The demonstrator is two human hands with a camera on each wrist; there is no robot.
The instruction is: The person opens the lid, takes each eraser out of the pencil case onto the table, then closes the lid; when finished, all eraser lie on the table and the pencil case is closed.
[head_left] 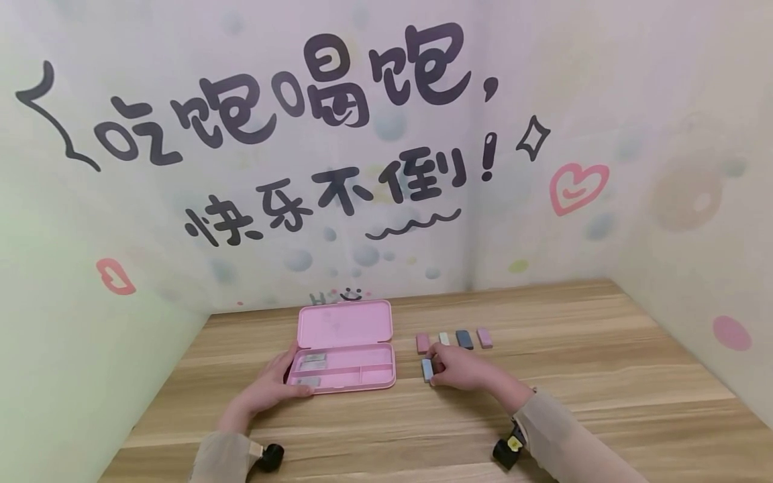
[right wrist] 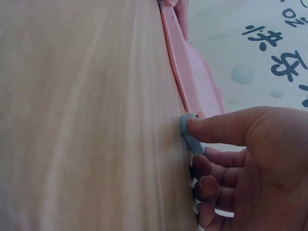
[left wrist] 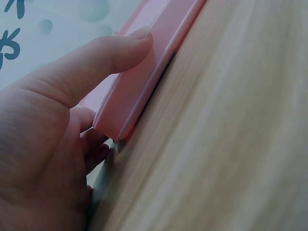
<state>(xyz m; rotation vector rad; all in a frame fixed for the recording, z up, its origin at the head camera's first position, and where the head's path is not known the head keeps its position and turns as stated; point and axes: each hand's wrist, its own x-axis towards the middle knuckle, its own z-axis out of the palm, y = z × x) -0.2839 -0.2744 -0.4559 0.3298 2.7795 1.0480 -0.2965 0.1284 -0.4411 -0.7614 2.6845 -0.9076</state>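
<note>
An open pink pencil case (head_left: 377, 385) lies on the table with its lid (head_left: 345, 324) tilted back. My left hand (head_left: 272, 386) grips its left front corner, thumb over the front rim and fingers round the left end, as the left wrist view shows. Small greyish pieces (head_left: 313, 362) sit in the left part of the case. To the right of the case, my right hand (head_left: 461, 367) pinches a light-blue eraser (head_left: 427, 370) between thumb and fingers. In the right wrist view the eraser (right wrist: 191, 137) stays at the tabletop, its lower edge partly hidden.
Behind my right hand lie a dark pink eraser (head_left: 422, 343), a whitish one (head_left: 443, 339), a dark blue-grey one (head_left: 464, 339) and a pink one (head_left: 484, 337) in a row. The wooden table (head_left: 374, 436) meets a printed wall (head_left: 423, 268) at the back.
</note>
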